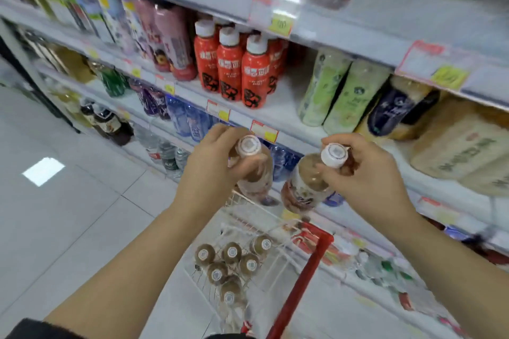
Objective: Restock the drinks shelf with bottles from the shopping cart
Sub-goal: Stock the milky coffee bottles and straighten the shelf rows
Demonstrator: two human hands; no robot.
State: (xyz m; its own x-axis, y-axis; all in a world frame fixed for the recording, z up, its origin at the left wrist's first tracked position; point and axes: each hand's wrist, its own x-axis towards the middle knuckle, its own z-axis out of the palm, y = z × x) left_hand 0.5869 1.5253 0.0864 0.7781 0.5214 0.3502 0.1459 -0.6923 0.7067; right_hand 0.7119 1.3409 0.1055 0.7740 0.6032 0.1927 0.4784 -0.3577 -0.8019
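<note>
My left hand [213, 158] grips a brown drink bottle [254, 173] just under its white cap. My right hand [366, 173] grips a second brown bottle [305, 184] the same way, its body tilted down to the left. Both bottles hang in the air in front of the drinks shelf [286, 115], above the shopping cart [256, 217]. Several more brown bottles with white caps [232, 254] stand in the cart below. On the shelf there is a bare gap between red bottles [254, 71] and pale green bottles [325, 85].
The cart has a white wire basket and a red handle [303, 281]. Shelf levels above and below hold pink, purple, blue and dark bottles. Beige packs [462, 146] lie at the right of the shelf. Grey tiled floor [68, 201] spreads to the left.
</note>
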